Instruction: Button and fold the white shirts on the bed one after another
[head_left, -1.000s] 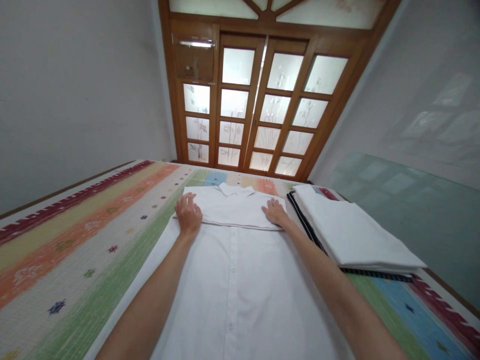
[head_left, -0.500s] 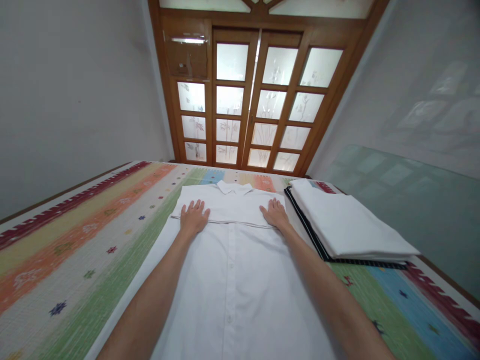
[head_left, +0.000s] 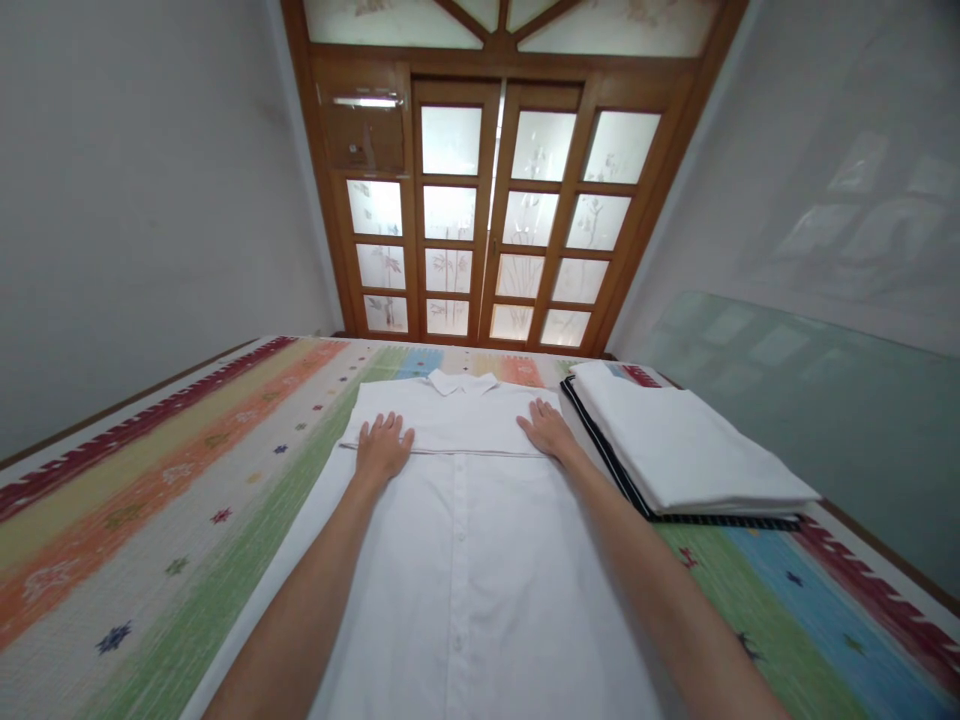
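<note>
A white button-up shirt (head_left: 457,560) lies spread in front of me, its collar (head_left: 462,383) at the far end. Across its upper part is a flat white folded layer (head_left: 457,425) whose lower edge runs crosswise below the collar. My left hand (head_left: 384,446) rests palm down on the left side of that layer, fingers spread. On the right side, my right hand (head_left: 547,428) lies flat in the same way, fingers pointing away from me. Neither hand grips the cloth.
A patterned, striped bedspread (head_left: 247,480) lies under the shirt. To the right sits a stack of folded white cloth (head_left: 690,445) with a black striped piece (head_left: 611,460) beneath. A pale green headboard-like panel (head_left: 810,400) stands along the right wall. Wooden glazed doors (head_left: 491,220) close the far end.
My view has tilted slightly upward and shifted. Both hands stay flat on the folded layer, and its lower edge looks straighter.
</note>
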